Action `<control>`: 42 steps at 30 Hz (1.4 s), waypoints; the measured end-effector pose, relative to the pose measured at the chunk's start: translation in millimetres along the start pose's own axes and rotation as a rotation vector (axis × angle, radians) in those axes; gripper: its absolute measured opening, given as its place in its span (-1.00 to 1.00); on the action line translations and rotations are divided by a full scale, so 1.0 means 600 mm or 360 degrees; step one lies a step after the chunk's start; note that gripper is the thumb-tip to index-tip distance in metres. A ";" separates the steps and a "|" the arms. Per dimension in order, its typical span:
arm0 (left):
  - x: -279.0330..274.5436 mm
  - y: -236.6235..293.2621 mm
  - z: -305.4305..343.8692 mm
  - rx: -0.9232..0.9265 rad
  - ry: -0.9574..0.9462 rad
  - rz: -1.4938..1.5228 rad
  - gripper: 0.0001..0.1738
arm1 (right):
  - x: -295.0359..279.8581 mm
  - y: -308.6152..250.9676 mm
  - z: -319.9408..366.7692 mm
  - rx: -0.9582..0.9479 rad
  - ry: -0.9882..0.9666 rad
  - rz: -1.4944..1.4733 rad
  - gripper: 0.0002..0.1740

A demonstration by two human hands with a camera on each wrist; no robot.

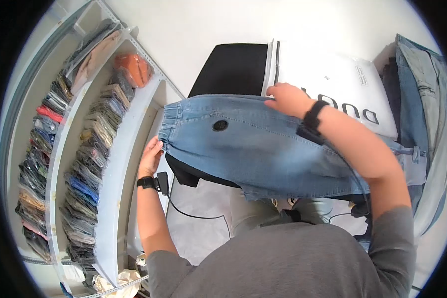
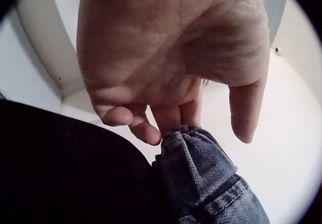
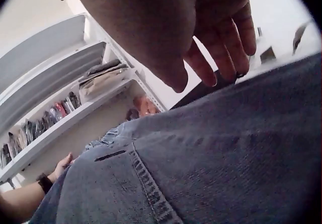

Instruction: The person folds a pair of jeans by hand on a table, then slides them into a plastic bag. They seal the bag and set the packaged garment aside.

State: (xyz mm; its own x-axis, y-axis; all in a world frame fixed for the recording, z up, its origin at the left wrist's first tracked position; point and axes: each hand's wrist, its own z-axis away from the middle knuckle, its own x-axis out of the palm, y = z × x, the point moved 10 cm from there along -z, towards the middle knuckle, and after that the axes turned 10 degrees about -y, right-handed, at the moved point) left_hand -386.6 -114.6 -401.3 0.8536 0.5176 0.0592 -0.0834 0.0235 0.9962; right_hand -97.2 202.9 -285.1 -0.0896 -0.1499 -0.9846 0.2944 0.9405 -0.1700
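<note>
A pair of light blue jeans (image 1: 243,144) lies lengthwise before me, with a gathered elastic waistband (image 1: 170,121) at the left and a round black patch (image 1: 220,125). My left hand (image 1: 150,156) is at the near corner of the waistband. In the left wrist view its fingertips (image 2: 146,133) meet the gathered denim (image 2: 198,171), while the thumb hangs apart from the cloth. Over the far edge of the jeans is my right hand (image 1: 290,101). Its fingers (image 3: 234,58) extend loosely in the right wrist view, with no cloth between them and the thumb.
Beneath the jeans is a black surface (image 1: 231,67). A white printed plastic bag (image 1: 333,69) lies behind them. More jeans (image 1: 413,99) hang or lie at the right. Shelves (image 1: 107,218) on the left hold many bagged garments (image 1: 87,188) and an orange bundle (image 1: 133,69).
</note>
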 end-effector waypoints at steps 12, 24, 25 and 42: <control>0.029 0.025 -0.014 0.0048 0.0077 -0.0164 -0.69 | 0.052 0.012 -0.059 0.0359 -0.0032 0.0177 -0.69; 0.054 0.070 -0.010 -0.0274 0.0063 -0.0755 -0.60 | 0.033 -0.004 -0.099 0.0283 0.0025 0.0363 -0.78; 0.054 0.069 -0.006 -0.0281 0.0104 -0.0727 -0.61 | 0.024 -0.034 -0.121 0.0138 0.0051 0.0313 -0.78; 0.018 0.047 -0.016 0.0385 0.0347 -0.0140 -0.68 | 0.146 -0.140 -0.301 0.0157 0.0026 -0.0598 -0.70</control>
State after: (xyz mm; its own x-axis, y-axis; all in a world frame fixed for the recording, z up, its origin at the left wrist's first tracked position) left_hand -384.6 -99.9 -373.2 0.7199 0.6939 -0.0163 0.1325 -0.1143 0.9846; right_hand -301.8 165.7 -349.6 -0.2234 -0.4729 -0.8524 0.3285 0.7868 -0.5226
